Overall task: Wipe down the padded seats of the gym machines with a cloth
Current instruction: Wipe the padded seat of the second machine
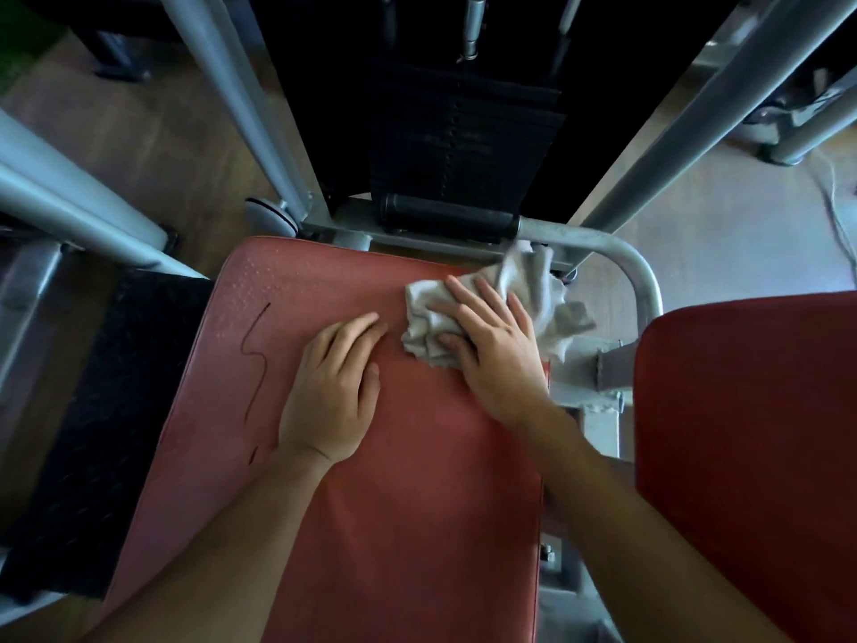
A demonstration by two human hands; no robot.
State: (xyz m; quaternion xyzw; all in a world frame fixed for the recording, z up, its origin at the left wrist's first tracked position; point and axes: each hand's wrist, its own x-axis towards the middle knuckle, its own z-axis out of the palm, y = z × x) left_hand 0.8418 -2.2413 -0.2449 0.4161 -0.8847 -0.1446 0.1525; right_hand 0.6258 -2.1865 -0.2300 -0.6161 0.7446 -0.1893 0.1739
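View from above, looking down at a red padded seat on a gym machine. The seat is a long rectangle. Its long axis runs straight away from the person, from the bottom of the view up toward a black weight stack at the top centre. A black padded roller lies crosswise just past the seat's far end.

A crumpled grey cloth sits on the far right corner of the seat. Part of it spills over the right edge, toward a curved grey frame tube. The right hand presses down on the cloth, palm flat, fingers straight and spread, pointing up and to the left; it is not gripping.

The left hand rests flat on the bare seat just left of the cloth, not touching it, fingers straight and close together, holding nothing.

A thin dark wavy mark runs along the left part of the seat. A second red pad stands to the right, separated by grey metal framing. A black textured plate lies to the left, with wooden floor beyond it.
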